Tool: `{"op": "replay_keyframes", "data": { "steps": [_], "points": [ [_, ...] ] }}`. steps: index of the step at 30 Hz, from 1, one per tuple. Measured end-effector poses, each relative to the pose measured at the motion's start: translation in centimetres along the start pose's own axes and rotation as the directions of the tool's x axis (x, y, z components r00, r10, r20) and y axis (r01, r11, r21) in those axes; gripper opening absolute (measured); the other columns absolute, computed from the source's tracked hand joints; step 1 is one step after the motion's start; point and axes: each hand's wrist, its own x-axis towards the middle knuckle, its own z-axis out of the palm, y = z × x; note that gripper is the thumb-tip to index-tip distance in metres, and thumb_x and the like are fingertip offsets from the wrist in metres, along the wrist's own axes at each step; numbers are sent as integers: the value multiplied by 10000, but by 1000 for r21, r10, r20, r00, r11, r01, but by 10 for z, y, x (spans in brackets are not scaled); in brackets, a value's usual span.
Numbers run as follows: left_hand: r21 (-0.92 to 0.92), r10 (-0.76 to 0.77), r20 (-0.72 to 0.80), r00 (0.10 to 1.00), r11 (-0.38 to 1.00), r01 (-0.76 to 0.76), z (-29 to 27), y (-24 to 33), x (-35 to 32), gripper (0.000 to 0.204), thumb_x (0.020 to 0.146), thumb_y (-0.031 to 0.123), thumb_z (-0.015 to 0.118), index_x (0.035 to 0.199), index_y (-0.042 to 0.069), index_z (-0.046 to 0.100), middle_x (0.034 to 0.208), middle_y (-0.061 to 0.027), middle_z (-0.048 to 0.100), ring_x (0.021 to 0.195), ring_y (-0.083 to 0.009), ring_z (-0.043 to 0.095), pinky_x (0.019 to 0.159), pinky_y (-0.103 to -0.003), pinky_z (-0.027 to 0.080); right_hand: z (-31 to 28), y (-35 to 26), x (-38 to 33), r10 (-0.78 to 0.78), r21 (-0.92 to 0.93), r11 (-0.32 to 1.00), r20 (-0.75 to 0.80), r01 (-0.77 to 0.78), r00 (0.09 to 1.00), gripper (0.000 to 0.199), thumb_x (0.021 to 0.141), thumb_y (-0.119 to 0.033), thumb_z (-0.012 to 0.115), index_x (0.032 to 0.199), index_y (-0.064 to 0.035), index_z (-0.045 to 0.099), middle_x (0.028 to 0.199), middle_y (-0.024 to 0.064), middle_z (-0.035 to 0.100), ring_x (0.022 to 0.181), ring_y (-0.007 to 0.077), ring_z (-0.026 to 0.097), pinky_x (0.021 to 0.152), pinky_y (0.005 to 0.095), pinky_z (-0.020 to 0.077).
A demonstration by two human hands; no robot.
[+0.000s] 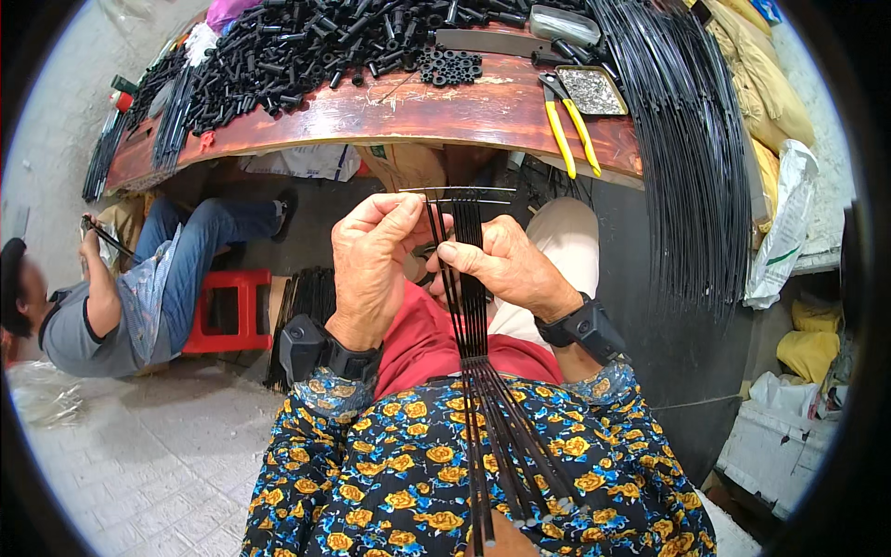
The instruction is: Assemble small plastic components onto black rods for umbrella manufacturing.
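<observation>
A person in a grey shirt and blue jeans (pixel 139 288) sits far to the left of the rods, next to a red stool (pixel 230 311). This person holds a thin dark stick up in one hand.

The bundle of thin black rods (pixel 469 278) stands up in the middle, in front of the person's lap. Its lower ends fan out over the flowered cloth (pixel 418 473) on the lap. The left hand (pixel 371 265) is just to the left of the rods. Its grip is closed on them, with the thumb and fingers pinching the rods near the top. The right hand (pixel 506 265) is just to the right of the rods. Its grip is closed on the rods too, with a finger pressed across them. Two thin wires (pixel 459 195) lie across the top of the rods.

Above the rods is a wooden bench (pixel 418 111). A big pile of small black tubes (pixel 306 42) sits on it, up and to the left of the rods. Pliers with yellow handles (pixel 568 125) lie up and to the right. A large bunch of long black rods (pixel 687 158) hangs down over the bench edge, far to the right.
</observation>
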Motion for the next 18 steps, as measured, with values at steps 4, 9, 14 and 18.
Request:
{"op": "replay_keyframes", "data": {
  "steps": [4, 9, 14, 18],
  "points": [
    [19, -58, 40, 998, 998, 58, -3, -1, 1, 157, 979, 144, 629, 1026, -2, 661, 951, -129, 725, 842, -207, 712, 738, -336, 579, -6, 0, -3, 58, -1, 998, 33, -58, 998, 305, 988, -263, 598, 883, 3, 706, 688, 26, 664, 542, 65, 547, 455, 246, 425],
    [18, -56, 62, 996, 998, 55, -3, -5, 3, 173, 986, 169, 618, 1026, 6, 660, 948, -136, 727, 825, -215, 713, 714, -338, 576, -6, -1, -6, 73, -14, 997, 37, -73, 997, 304, 991, -264, 594, 885, 0, 702, 699, 26, 665, 579, 68, 564, 505, 248, 452],
    [69, -157, -5, 988, 985, 157, 1, 5, 2, 177, 967, 150, 645, 998, -25, 653, 899, -157, 717, 739, -216, 700, 613, -342, 569, -1, 2, -4, 27, 54, 998, 4, -28, 1000, 281, 995, -227, 571, 896, 9, 686, 728, 30, 672, 636, 92, 606, 604, 265, 502],
    [147, -152, 27, 988, 978, 146, -2, 9, 4, 149, 954, 125, 664, 967, -23, 671, 887, -135, 720, 723, -181, 685, 621, -314, 560, -2, -10, -4, 42, -116, 993, 32, -38, 999, 312, 999, -243, 547, 968, 31, 694, 783, 80, 717, 708, 125, 682, 651, 280, 545]
  ]
}}
